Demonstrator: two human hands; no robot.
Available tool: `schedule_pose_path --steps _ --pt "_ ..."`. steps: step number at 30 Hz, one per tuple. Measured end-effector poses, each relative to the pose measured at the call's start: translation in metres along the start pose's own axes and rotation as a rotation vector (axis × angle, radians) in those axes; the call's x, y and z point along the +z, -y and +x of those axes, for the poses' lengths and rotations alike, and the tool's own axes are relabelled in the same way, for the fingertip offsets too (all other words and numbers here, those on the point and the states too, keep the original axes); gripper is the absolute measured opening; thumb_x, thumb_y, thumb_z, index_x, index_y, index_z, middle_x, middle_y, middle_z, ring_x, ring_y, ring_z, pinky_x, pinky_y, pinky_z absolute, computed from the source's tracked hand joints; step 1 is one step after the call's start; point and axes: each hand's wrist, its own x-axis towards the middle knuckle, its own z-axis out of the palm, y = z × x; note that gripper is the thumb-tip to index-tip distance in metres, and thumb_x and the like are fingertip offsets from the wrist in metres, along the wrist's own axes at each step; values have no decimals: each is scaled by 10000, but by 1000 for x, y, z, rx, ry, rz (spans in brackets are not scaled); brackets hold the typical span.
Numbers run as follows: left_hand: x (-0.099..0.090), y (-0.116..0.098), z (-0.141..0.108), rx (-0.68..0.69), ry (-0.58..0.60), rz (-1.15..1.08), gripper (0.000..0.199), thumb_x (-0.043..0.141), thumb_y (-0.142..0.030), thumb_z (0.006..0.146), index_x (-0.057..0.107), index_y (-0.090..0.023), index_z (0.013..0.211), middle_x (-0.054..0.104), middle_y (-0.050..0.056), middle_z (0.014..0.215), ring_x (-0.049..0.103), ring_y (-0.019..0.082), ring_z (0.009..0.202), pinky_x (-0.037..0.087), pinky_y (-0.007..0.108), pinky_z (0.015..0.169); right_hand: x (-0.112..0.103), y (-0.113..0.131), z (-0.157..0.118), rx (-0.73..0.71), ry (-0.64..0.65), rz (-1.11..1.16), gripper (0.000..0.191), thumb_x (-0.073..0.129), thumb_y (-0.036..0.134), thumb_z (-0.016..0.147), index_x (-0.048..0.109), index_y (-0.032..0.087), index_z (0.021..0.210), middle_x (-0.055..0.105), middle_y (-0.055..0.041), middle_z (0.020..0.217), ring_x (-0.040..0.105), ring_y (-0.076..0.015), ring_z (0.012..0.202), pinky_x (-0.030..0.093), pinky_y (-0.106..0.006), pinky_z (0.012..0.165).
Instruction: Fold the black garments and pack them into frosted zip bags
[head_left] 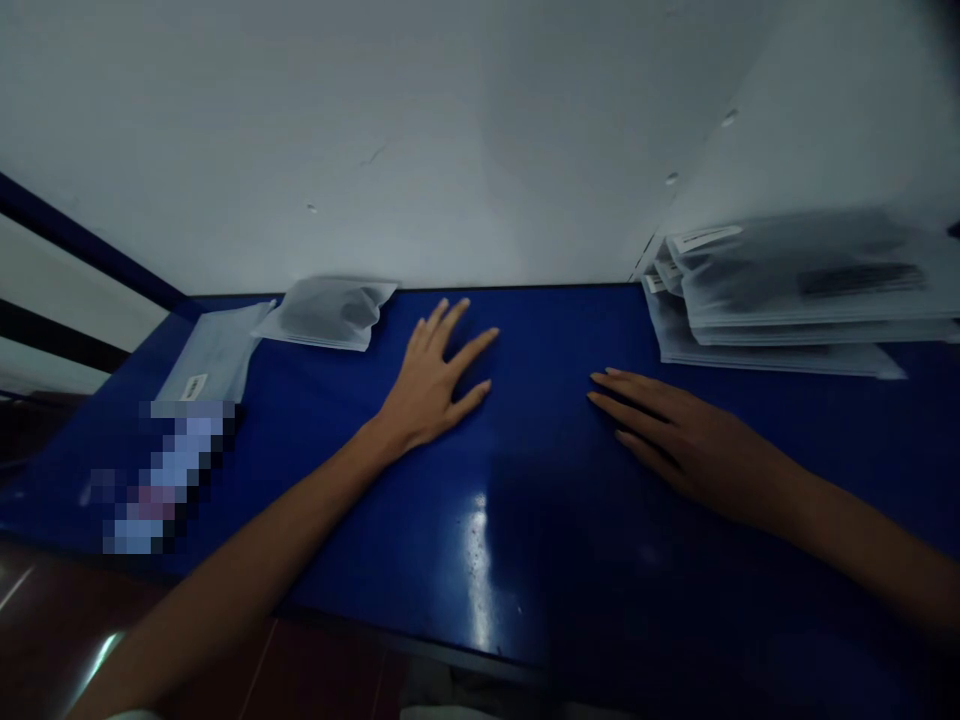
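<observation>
My left hand (431, 385) rests on the glossy blue tabletop (420, 520) with its fingers spread and nothing in it. To its left, against the wall, lies a frosted plastic bag (322, 312). My right hand (675, 435) is over the right half of the table, fingers stretched out toward the left, holding nothing. Just beyond it sits a pile of frosted plastic bags (802, 280) with small white labels and dark contents. A gap of bare table separates the two hands.
Another frosted bag (214, 350) with a barcode label lies at the far left. In front of it is a pixelated object (176, 475) that I cannot make out. A pale wall (450, 150) rises behind the table. Below the front edge shows a reddish tiled floor (322, 670).
</observation>
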Motion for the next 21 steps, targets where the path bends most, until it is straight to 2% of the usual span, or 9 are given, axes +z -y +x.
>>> schedule_pose_path --steps 2,4,8,10,14,18,21 --pt "1 14 3 -113 -51 32 703 493 -611 1009 329 -294 1616 27 92 1748 -1 404 1605 116 660 1261 0 0 1 0 1 0 567 472 236 1040 372 249 1598 447 -88 1610 431 -301 1478 444 -544 1184" --pt "2 24 5 -197 -28 40 738 481 -629 1010 275 -297 1636 30 89 1748 -3 403 1605 125 661 1258 0 0 1 -12 4 -17 557 470 238 1042 383 229 1592 446 -96 1611 425 -299 1482 446 -538 1184" --pt "4 30 9 -286 90 43 692 432 -639 1028 281 -335 1631 177 57 1732 82 352 1611 135 629 1272 -1 1 2 -29 0 -43 519 467 234 1042 438 180 1557 465 -125 1594 432 -299 1477 452 -524 1179" --pt "3 30 11 -338 104 67 668 420 -635 1032 323 -331 1618 234 67 1717 133 351 1604 139 622 1273 -1 1 2 -31 0 -49 508 464 232 1044 451 170 1548 473 -133 1587 437 -297 1475 455 -516 1177" --pt "3 34 13 -454 71 102 649 418 -608 1034 372 -300 1603 278 108 1697 214 379 1581 202 634 1251 0 1 3 -34 1 -68 503 455 228 1049 447 164 1547 476 -137 1584 430 -288 1480 455 -511 1177" --pt "4 46 14 -469 8 79 656 448 -623 1011 408 -299 1581 284 106 1693 244 386 1569 257 636 1234 1 0 3 -24 1 -53 508 460 237 1049 440 191 1555 476 -127 1585 423 -285 1485 450 -522 1179" --pt "3 56 16 -493 -86 67 691 501 -590 992 401 -252 1585 241 148 1695 253 392 1560 309 599 1224 1 0 3 -34 -12 -45 504 458 232 1049 446 189 1550 486 -134 1576 432 -285 1479 454 -529 1174"
